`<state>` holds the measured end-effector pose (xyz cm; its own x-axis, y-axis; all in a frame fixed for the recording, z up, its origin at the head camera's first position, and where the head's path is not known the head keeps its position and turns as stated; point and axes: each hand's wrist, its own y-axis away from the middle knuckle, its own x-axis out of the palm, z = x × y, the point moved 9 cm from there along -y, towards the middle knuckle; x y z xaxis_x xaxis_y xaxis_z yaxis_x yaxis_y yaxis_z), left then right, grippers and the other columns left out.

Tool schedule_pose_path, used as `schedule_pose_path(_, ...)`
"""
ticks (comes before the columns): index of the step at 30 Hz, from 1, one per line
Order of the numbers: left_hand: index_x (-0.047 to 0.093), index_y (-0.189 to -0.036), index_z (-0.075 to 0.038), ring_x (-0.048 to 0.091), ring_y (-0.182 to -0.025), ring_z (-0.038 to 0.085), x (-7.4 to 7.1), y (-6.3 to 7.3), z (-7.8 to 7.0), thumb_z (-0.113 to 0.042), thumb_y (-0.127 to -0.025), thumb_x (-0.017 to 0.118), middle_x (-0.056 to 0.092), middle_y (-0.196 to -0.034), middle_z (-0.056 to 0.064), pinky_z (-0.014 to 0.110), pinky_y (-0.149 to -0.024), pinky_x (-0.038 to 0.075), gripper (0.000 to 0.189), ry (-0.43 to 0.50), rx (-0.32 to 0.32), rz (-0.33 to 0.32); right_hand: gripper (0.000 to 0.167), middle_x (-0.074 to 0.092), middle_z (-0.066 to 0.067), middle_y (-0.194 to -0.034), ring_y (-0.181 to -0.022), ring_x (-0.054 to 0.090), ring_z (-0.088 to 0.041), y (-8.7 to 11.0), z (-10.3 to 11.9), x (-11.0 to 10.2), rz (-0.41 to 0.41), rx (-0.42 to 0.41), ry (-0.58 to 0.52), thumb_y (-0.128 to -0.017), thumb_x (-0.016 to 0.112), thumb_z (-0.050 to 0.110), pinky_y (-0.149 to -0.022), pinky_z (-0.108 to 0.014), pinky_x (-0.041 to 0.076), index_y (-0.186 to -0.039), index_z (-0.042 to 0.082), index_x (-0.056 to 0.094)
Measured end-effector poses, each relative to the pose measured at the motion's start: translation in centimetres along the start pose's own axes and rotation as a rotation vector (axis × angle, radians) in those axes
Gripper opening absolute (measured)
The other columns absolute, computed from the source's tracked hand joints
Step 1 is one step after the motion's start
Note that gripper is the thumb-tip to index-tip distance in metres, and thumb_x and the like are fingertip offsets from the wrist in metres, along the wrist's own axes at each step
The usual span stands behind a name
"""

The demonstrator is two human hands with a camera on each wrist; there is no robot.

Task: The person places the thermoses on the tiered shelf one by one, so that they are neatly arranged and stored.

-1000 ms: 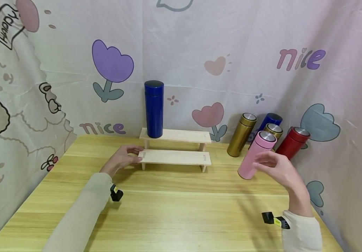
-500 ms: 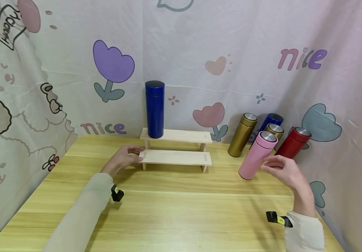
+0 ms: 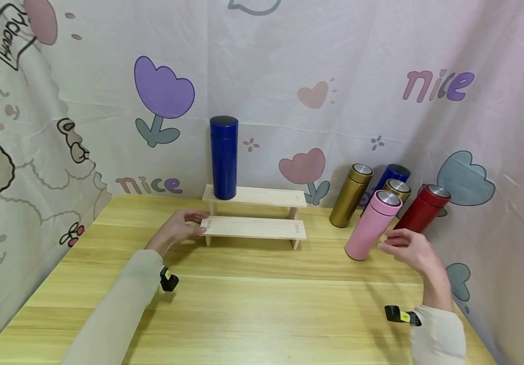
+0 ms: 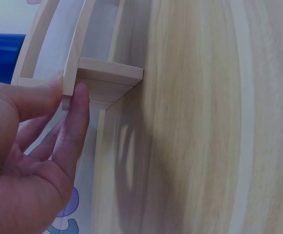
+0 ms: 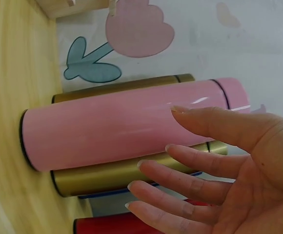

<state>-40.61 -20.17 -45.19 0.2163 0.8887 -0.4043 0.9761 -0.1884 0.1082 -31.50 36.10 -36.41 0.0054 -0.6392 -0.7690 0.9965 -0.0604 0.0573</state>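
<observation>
My left hand (image 3: 177, 230) pinches the left end of the lower board of a two-step wooden shelf rack (image 3: 254, 227). In the left wrist view, the thumb and a finger (image 4: 73, 129) lie on opposite faces of that board. A blue thermos bottle (image 3: 224, 162) stands upright on the left end of the upper step. My right hand (image 3: 412, 249) is just right of a pink thermos bottle (image 3: 370, 229), its fingers spread and relaxed in the right wrist view. Whether a fingertip touches the pink bottle I cannot tell.
Behind the pink bottle stand a gold thermos bottle (image 3: 351, 196), another gold one (image 3: 398, 187), a second blue one (image 3: 394, 172) and a red one (image 3: 423, 208). A printed cloth (image 3: 262, 91) hangs along the back and sides of the wooden table (image 3: 262, 309).
My right hand has shifted slightly right, away from the front of the pink bottle, and dropped a little. The left hand, the rack and the bottles look unmoved.
</observation>
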Motion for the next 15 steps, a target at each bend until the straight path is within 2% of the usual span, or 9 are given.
schedule_pose_path(4, 0.058, -0.141, 0.002, 0.067, -0.093, 0.018, 0.0, 0.1, 0.0, -0.003, -0.093, 0.072, 0.055, -0.140, 0.030, 0.040, -0.090, 0.064, 0.050, 0.001, -0.004, 0.003, 0.067, 0.062, -0.034, -0.133, -0.105, 0.069, -0.032, -0.6, -0.9, 0.5, 0.022, 0.035, -0.014, -0.096, 0.073, 0.035, -0.085, -0.041, 0.064, -0.142, -0.007, 0.048)
schedule_pose_path(11, 0.058, -0.140, 0.002, 0.069, -0.089, 0.016, 0.0, 0.0, 0.1, -0.002, -0.093, 0.073, 0.054, -0.140, 0.032, 0.037, -0.088, 0.065, 0.050, 0.012, -0.003, 0.003, 0.071, 0.056, -0.038, -0.135, -0.114, 0.063, -0.046, -1.7, -2.3, 1.6, 0.052, 0.080, -0.056, -0.097, 0.072, 0.031, -0.091, -0.047, 0.064, -0.145, -0.010, 0.042)
schedule_pose_path(15, 0.058, -0.141, 0.002, 0.068, -0.090, 0.015, 0.0, 0.1, 0.0, -0.004, -0.093, 0.073, 0.055, -0.140, 0.031, 0.037, -0.087, 0.064, 0.050, 0.003, 0.004, 0.005, 0.071, 0.054, -0.039, -0.138, -0.116, 0.062, -0.048, -2.2, -2.9, 2.2, 0.062, 0.097, -0.071, -0.096, 0.072, 0.030, -0.092, -0.048, 0.063, -0.146, -0.011, 0.041)
